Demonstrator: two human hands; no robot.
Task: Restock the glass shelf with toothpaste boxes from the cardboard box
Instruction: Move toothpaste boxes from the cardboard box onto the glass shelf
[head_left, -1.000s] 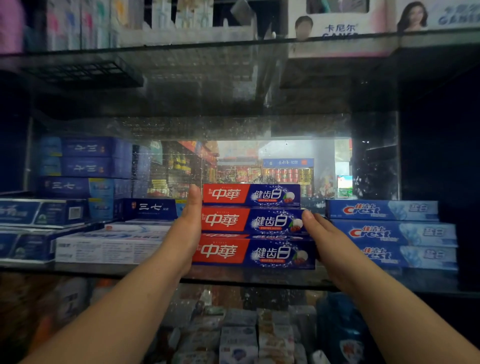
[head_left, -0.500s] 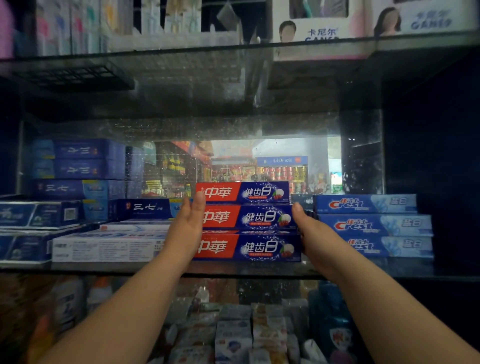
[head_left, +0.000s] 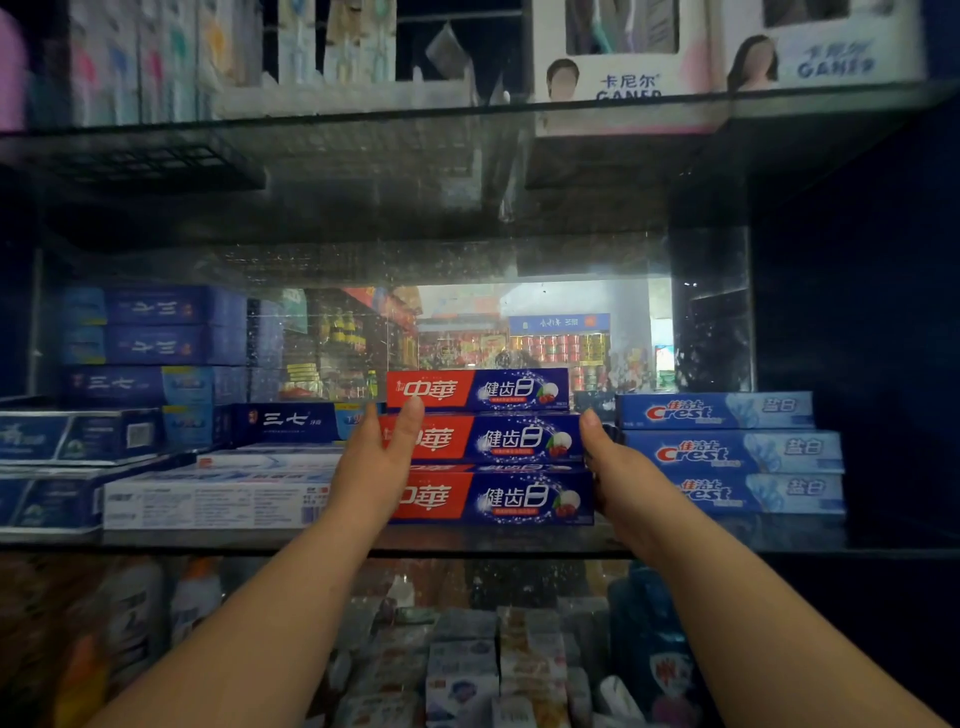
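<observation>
Bracketing the stack of toothpaste boxes (head_left: 519, 441) between both palms, I have my left hand (head_left: 374, 467) at its nine o'clock end, fingers straight and pointing up toward twelve, thumb lying across the red front of the middle box (head_left: 519, 439). My right hand (head_left: 618, 467) stands flat against the three o'clock end, fingers extended along the ends of the middle box and the bottom box (head_left: 519, 499). Neither hand curls round anything: both are wide and flat. I cannot tell whether the left palm truly presses the cardboard.

The stack is three boxes high, the top box (head_left: 519, 389) set slightly further back, and it rests at the front of the glass shelf (head_left: 208, 541), dead centre.

At three o'clock, just beside my right hand, sit three blue Crest boxes (head_left: 727, 452). At nine o'clock a long white box (head_left: 218, 501) lies beside my left wrist, with dark blue boxes (head_left: 156, 343) piled behind it toward ten. At twelve, an upper shelf (head_left: 363, 117) carries toothbrush packs (head_left: 156, 57). At six, below the shelf, blurred small packets (head_left: 467, 670) show through the glass.
</observation>
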